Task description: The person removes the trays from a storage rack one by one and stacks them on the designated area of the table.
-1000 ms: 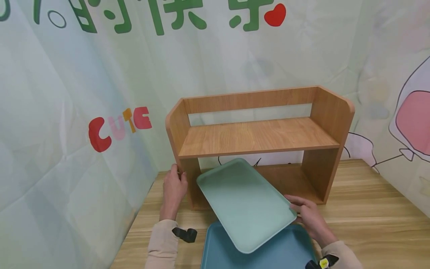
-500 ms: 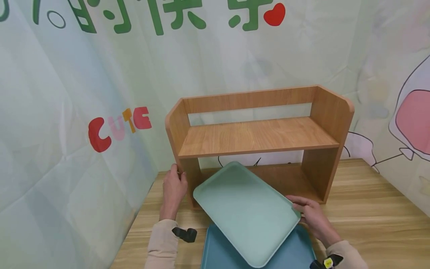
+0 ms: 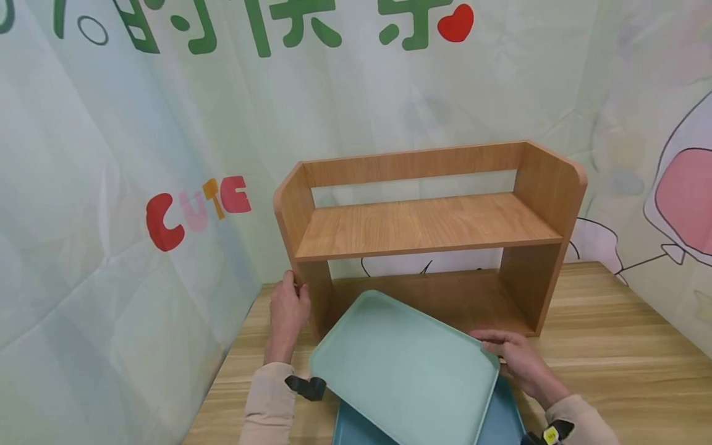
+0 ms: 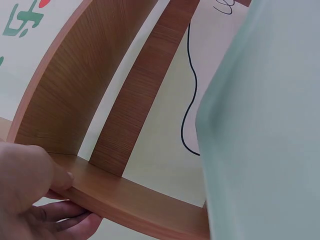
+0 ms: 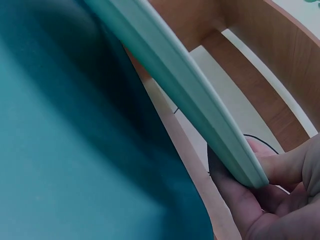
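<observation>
A pale green tray [image 3: 408, 371] slants over a blue tray [image 3: 505, 411] on the table. My right hand [image 3: 517, 361] pinches the green tray by its right corner; in the right wrist view the thumb and fingers [image 5: 235, 195] lie on either side of its rim. My left hand [image 3: 288, 318] grips the left side panel of a two-tier wooden shelf [image 3: 423, 225]. In the left wrist view the thumb is on the panel's inner side and fingers [image 4: 82, 227] curl beneath its edge. Much of the blue tray is hidden under the green one.
The shelf stands on the wood-grain table [image 3: 601, 352], its lower compartment [image 3: 473, 300] behind the green tray. A printed cloth backdrop [image 3: 389, 99] hangs behind and along both sides.
The green tray has come away from the shelf's lower compartment toward me and turned, covering more of the blue tray. My right hand has shifted slightly right with it; the left has stayed put.
</observation>
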Motion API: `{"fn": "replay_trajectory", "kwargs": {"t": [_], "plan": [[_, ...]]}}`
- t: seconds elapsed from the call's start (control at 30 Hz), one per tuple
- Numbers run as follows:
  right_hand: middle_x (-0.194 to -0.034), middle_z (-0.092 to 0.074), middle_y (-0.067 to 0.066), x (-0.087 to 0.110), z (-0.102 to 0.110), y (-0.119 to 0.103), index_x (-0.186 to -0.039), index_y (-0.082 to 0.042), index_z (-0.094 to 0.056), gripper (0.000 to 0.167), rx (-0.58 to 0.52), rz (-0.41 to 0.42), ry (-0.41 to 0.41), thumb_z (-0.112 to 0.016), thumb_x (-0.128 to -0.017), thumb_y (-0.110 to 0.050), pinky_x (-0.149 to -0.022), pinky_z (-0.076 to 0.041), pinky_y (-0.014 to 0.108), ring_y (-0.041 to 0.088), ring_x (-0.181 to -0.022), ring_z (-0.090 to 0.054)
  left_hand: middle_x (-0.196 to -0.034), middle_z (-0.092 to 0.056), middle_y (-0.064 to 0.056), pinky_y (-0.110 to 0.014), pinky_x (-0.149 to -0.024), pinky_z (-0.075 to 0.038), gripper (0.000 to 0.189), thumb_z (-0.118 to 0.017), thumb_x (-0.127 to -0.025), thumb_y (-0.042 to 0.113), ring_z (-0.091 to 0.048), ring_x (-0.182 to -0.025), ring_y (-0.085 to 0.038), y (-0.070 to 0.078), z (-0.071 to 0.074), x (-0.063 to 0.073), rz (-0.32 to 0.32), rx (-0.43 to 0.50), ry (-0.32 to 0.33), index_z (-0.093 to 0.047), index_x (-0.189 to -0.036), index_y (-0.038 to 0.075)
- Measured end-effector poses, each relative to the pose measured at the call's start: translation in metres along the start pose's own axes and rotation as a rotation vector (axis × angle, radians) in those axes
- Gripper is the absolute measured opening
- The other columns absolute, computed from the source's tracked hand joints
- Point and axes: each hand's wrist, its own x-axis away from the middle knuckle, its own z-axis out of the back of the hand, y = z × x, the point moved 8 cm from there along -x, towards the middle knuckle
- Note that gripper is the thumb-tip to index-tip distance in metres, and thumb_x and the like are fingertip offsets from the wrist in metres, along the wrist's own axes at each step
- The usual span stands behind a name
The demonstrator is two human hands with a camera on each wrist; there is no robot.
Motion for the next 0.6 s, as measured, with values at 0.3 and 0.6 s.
{"fn": "replay_trajectory", "kwargs": {"t": [0.3, 0.6], "plan": [[-0.129, -0.058, 0.016, 0.0031, -0.0002, 0.0046, -0.126, -0.001, -0.059, 0.032, 0.028, -0.033, -0.028, -0.047, -0.097, -0.008, -0.083, -0.053, 0.041, 0.021, -0.104, -0.058, -0.109, -0.059, -0.024, -0.046, -0.079, -0.053, 0.025, -0.049, -0.097, 0.011, -0.061, -0.099, -0.035, 0.0002, 0.0008, 0.0006, -0.004, -0.004, 0.0, -0.048, -0.119, -0.001], [-0.121, -0.063, 0.01, 0.0092, -0.0006, 0.0057, -0.128, 0.004, -0.056, 0.037, 0.021, 0.05, -0.131, -0.051, -0.096, -0.014, -0.08, -0.053, 0.036, 0.016, -0.098, -0.061, -0.113, -0.058, -0.023, -0.045, -0.08, -0.054, 0.026, -0.048, -0.098, 0.011, -0.061, -0.101, -0.035, 0.0006, 0.0001, 0.0013, 0.005, -0.003, -0.005, -0.047, -0.121, -0.001]]}}
